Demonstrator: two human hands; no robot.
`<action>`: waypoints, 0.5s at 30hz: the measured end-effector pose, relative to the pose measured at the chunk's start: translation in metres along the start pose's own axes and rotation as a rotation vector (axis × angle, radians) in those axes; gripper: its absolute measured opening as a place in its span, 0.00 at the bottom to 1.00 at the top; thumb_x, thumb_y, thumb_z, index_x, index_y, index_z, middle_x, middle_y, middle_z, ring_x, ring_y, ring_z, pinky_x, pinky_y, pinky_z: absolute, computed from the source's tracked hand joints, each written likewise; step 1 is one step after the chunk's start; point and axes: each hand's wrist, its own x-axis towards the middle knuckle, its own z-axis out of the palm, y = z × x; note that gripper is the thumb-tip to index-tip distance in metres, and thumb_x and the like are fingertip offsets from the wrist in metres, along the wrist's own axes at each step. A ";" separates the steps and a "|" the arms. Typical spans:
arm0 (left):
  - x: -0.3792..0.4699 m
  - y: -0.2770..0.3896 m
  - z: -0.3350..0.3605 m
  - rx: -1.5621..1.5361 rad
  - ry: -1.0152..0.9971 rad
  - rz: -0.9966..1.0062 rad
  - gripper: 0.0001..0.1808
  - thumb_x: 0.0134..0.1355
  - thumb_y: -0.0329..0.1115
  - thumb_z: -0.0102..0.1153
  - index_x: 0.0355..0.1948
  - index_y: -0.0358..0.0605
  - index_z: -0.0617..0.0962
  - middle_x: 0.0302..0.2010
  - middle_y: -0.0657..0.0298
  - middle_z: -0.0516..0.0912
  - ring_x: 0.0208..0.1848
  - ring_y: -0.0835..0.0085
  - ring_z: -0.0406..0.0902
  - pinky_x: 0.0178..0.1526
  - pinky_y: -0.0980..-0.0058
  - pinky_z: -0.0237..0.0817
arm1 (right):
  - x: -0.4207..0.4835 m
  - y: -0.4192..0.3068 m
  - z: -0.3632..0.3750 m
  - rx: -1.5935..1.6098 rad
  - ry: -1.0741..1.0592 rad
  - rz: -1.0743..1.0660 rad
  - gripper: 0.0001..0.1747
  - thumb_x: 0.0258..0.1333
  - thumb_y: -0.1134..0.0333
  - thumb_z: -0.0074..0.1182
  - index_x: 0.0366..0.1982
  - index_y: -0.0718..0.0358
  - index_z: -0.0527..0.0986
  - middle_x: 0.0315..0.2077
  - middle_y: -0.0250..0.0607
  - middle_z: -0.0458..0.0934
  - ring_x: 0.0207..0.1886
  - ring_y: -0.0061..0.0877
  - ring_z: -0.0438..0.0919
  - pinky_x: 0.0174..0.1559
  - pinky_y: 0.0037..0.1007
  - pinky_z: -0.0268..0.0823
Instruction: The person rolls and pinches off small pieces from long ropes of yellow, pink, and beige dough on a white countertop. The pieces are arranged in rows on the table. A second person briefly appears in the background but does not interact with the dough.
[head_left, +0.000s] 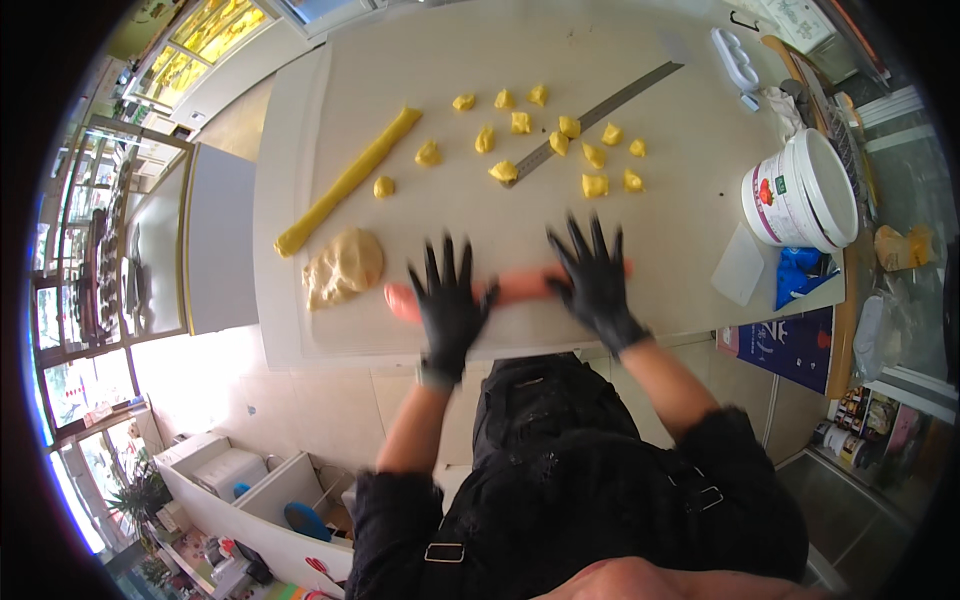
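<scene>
A pink dough roll (523, 286) lies across the work table (450, 225) in front of me. My left hand (450, 311), in a black glove, is flat over its left part with the fingers spread. Over its right part lies my right hand (596, 289), gloved too, fingers apart and slightly blurred. Both palms hide stretches of the roll. Left of my left hand sits a lump of pale beige dough (343, 270). Beyond it a long yellow dough rope (349, 180) lies slantwise. Several small yellow dough pieces (521, 122) are scattered farther back.
A steel ruler (630, 94) lies slantwise among the yellow pieces. At the right stand a white plastic tub (799, 191) with a lid, a white scraper (739, 266) and a blue bag (802, 274). A white moulded tray (735, 60) is at the back right.
</scene>
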 end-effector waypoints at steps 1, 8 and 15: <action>-0.038 0.003 -0.005 -0.012 -0.185 -0.012 0.43 0.64 0.58 0.57 0.77 0.56 0.63 0.79 0.50 0.54 0.81 0.43 0.43 0.75 0.30 0.27 | -0.038 -0.006 -0.010 0.041 -0.129 0.013 0.45 0.56 0.46 0.61 0.74 0.46 0.62 0.75 0.49 0.55 0.78 0.54 0.50 0.73 0.69 0.35; -0.013 -0.035 0.012 0.020 0.000 -0.028 0.40 0.66 0.56 0.57 0.77 0.59 0.63 0.79 0.48 0.54 0.80 0.43 0.46 0.75 0.31 0.30 | -0.010 0.018 0.004 -0.072 0.005 0.138 0.43 0.60 0.45 0.58 0.74 0.46 0.61 0.75 0.51 0.54 0.77 0.55 0.50 0.74 0.64 0.37; -0.048 -0.034 -0.010 0.128 -0.301 -0.092 0.39 0.64 0.57 0.59 0.75 0.63 0.67 0.79 0.56 0.58 0.81 0.45 0.45 0.74 0.29 0.30 | -0.041 0.015 -0.024 -0.051 -0.311 0.136 0.46 0.54 0.45 0.61 0.74 0.44 0.63 0.74 0.52 0.56 0.77 0.55 0.53 0.74 0.64 0.41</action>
